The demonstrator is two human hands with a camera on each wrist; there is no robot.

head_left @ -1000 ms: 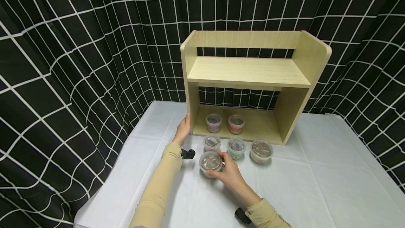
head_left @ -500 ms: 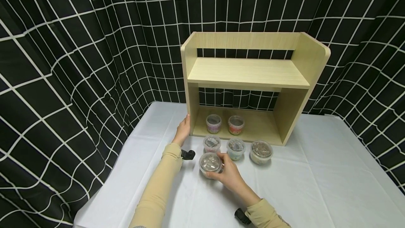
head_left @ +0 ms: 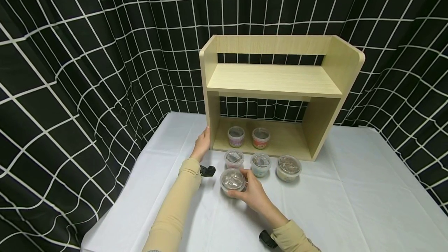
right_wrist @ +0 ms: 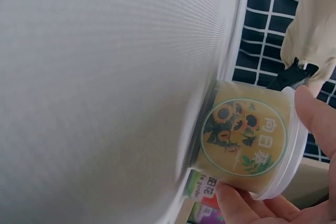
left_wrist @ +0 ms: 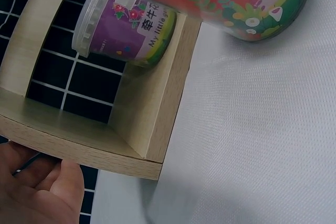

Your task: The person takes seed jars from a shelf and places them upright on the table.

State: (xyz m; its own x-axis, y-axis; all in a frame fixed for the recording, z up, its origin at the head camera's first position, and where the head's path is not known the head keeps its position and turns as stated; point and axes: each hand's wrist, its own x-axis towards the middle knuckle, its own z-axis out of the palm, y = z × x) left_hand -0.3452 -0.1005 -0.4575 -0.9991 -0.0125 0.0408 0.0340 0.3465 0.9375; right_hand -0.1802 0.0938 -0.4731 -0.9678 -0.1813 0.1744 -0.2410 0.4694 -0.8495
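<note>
Near the middle of the white-covered table [head_left: 336,197], I see the right hand [head_left: 252,193], thumb and fingers curled round a sunflower-labelled tub [head_left: 232,179] just in front of a pink tub [head_left: 234,159]. The left hand [head_left: 201,145] presses its fingers against the outer left side of a wooden shelf [head_left: 274,79]. Rightward stand a pale green tub [head_left: 260,165] and a wider cream tub [head_left: 289,168]; purple [head_left: 236,137] and red [head_left: 261,138] ones sit on the lower board [head_left: 287,137].

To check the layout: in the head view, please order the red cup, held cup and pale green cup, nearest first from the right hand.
1. Held cup: in the right hand.
2. Pale green cup: on the table, beyond.
3. Red cup: behind, on the lower shelf.
</note>
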